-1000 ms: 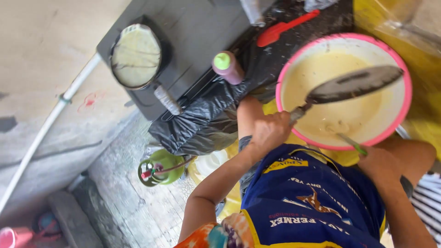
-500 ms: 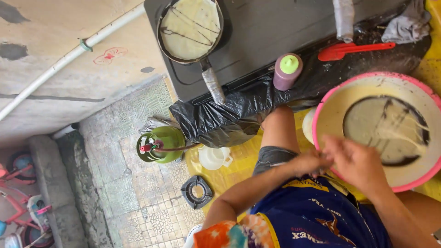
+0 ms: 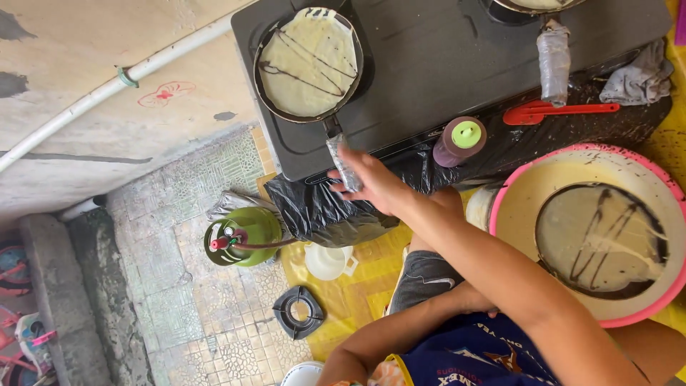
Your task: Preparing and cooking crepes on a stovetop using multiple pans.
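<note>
Head view: our right hand (image 3: 371,182) closed its fingers (image 3: 341,174) on the wrapped handle of the round black frying pan (image 3: 309,63), which sat on the black stove (image 3: 429,64). Our left hand (image 3: 475,299) rested at our lap; we cannot tell its finger state.
</note>
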